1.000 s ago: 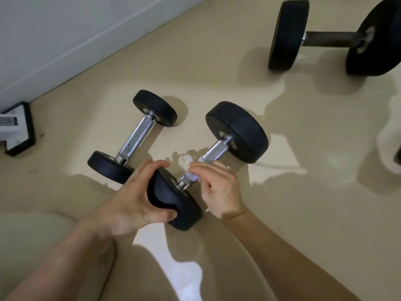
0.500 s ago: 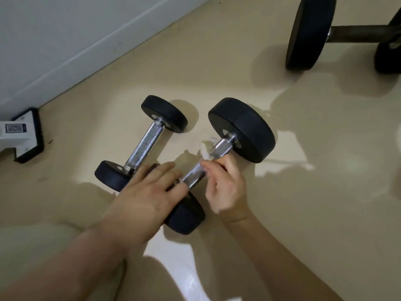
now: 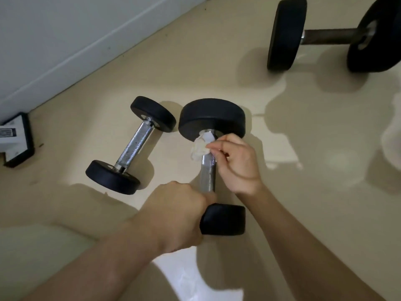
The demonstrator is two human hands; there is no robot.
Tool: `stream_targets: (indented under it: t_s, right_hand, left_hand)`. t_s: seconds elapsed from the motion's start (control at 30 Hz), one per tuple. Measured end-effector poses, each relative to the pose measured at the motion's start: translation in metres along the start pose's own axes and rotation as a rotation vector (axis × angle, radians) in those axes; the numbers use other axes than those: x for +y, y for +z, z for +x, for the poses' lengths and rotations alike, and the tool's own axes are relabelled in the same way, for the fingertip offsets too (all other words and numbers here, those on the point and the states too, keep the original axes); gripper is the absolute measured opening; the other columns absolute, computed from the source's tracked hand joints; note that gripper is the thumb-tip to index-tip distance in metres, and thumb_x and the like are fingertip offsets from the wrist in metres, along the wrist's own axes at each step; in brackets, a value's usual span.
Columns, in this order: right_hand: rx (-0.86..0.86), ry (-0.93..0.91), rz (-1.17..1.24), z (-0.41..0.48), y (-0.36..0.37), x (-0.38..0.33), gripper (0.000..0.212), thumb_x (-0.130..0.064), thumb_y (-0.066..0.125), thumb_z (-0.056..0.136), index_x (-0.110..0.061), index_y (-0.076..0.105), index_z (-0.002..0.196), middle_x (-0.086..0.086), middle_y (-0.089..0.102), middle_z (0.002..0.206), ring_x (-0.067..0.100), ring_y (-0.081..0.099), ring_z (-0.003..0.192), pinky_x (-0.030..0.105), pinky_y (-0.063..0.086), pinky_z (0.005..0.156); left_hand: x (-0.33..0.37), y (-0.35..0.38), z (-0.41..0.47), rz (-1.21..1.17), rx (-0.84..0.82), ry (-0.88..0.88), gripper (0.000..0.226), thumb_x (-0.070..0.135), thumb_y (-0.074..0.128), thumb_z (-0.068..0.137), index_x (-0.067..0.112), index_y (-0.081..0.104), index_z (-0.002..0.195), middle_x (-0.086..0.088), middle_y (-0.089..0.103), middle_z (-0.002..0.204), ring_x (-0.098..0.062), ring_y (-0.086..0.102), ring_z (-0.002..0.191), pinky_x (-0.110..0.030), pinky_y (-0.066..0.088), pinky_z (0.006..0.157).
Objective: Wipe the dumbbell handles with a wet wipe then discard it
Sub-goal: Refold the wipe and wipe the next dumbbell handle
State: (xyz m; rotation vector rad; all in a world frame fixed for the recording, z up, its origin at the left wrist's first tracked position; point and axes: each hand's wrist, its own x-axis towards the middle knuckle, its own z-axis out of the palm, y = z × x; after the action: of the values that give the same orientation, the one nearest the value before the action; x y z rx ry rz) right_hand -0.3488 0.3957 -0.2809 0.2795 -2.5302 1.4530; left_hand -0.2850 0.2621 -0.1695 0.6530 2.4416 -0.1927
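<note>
The right grip (image 3: 236, 164) pinches a crumpled white wet wipe (image 3: 199, 148) between thumb and fingertips. It holds the wipe against the far end of a chrome handle (image 3: 207, 177), just below the far black head. The left grip (image 3: 180, 216) is fisted round the handle's near end, beside the near head. This middle dumbbell (image 3: 212, 118) is on the beige floor (image 3: 303, 192). There are three dumbbells in all: a smaller dumbbell (image 3: 134, 146) just left of it and a larger dumbbell (image 3: 327, 36) well apart, far right. There is one wipe.
</note>
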Motion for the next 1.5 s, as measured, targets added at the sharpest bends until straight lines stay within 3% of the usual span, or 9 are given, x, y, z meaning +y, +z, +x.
stream_targets:
  t_s: [0.17,0.33,0.57,0.73,0.93,1.1,1.2,1.33,1.5]
  right_hand:
    - [-0.128,0.150,0.150,0.011,0.003,-0.011,0.017,-0.003,0.065,0.080,-0.017,0.075,0.084,-0.006,0.062,0.086,0.004,0.057,0.076,0.012,0.044,0.073]
    - [-0.526,0.127,0.092,0.002,-0.011,-0.018,0.011,-0.009,0.074,0.077,-0.019,0.077,0.076,-0.014,0.052,0.069,-0.004,0.052,0.068,0.004,0.035,0.064]
    - [-0.196,0.210,0.311,0.022,0.015,-0.014,0.020,0.006,0.067,0.077,-0.013,0.073,0.081,-0.006,0.055,0.074,0.004,0.054,0.064,0.011,0.043,0.063]
    - [-0.360,0.298,0.476,-0.013,0.009,-0.015,0.032,0.006,0.066,0.079,-0.025,0.074,0.085,-0.006,0.059,0.081,0.013,0.063,0.069,0.029,0.053,0.068]
    - [-0.395,0.175,0.305,0.021,0.021,-0.020,0.023,-0.002,0.076,0.074,-0.020,0.074,0.088,-0.006,0.063,0.096,0.005,0.063,0.081,0.013,0.048,0.076]
    - [-0.359,0.128,0.219,0.011,0.040,-0.031,0.006,-0.012,0.073,0.079,-0.018,0.074,0.080,-0.014,0.062,0.080,0.002,0.057,0.074,0.009,0.039,0.069]
    - [-0.568,0.022,0.144,-0.010,0.041,-0.043,0.008,-0.012,0.070,0.081,-0.017,0.075,0.083,-0.020,0.056,0.080,0.001,0.055,0.077,0.005,0.036,0.072]
    - [-0.401,-0.102,0.111,0.027,0.063,-0.052,0.019,-0.002,0.063,0.083,-0.015,0.073,0.092,-0.005,0.061,0.092,0.006,0.057,0.081,0.012,0.043,0.074]
    - [-0.519,-0.105,0.082,0.002,0.060,-0.055,0.015,-0.010,0.065,0.082,-0.019,0.075,0.089,-0.009,0.060,0.093,0.005,0.058,0.078,0.009,0.044,0.072]
  left_hand:
    - [-0.006,0.020,-0.013,-0.393,0.070,-0.141,0.064,0.037,0.065,0.057,0.048,0.044,0.117,0.014,0.067,0.091,-0.009,0.061,0.080,-0.028,0.049,0.071]
    - [-0.024,0.042,-0.023,-0.657,0.139,-0.136,0.076,0.026,0.071,0.053,0.063,0.044,0.114,0.029,0.064,0.102,0.007,0.060,0.091,-0.023,0.050,0.079]
    - [-0.031,0.054,-0.027,-0.854,0.272,-0.116,0.072,0.031,0.064,0.050,0.052,0.053,0.118,0.031,0.063,0.108,0.008,0.060,0.101,-0.026,0.051,0.085]
    - [-0.035,0.064,-0.032,-1.019,0.321,-0.143,0.068,0.015,0.069,0.052,0.044,0.061,0.113,0.020,0.068,0.106,-0.002,0.063,0.102,-0.028,0.051,0.085]
    - [-0.045,0.089,-0.039,-1.343,0.375,-0.216,0.071,-0.020,0.071,0.051,0.026,0.071,0.105,0.000,0.064,0.121,-0.013,0.059,0.116,-0.025,0.045,0.098]
    - [-0.064,0.103,-0.051,-1.250,0.391,-0.285,0.067,-0.021,0.064,0.059,0.030,0.068,0.101,0.001,0.070,0.101,-0.020,0.067,0.093,-0.041,0.056,0.072]
    - [-0.072,0.117,-0.058,-1.054,0.459,-0.367,0.060,-0.007,0.060,0.060,0.034,0.060,0.103,0.007,0.069,0.098,-0.014,0.066,0.092,-0.032,0.052,0.077]
    - [-0.068,0.125,-0.068,-0.883,0.444,-0.516,0.082,0.001,0.061,0.061,0.056,0.034,0.116,0.018,0.058,0.113,-0.004,0.058,0.102,-0.015,0.043,0.086]
    - [-0.042,0.111,-0.078,-1.441,0.479,-0.452,0.096,0.001,0.053,0.050,0.058,0.040,0.125,0.012,0.039,0.135,-0.009,0.043,0.125,-0.019,0.047,0.087]
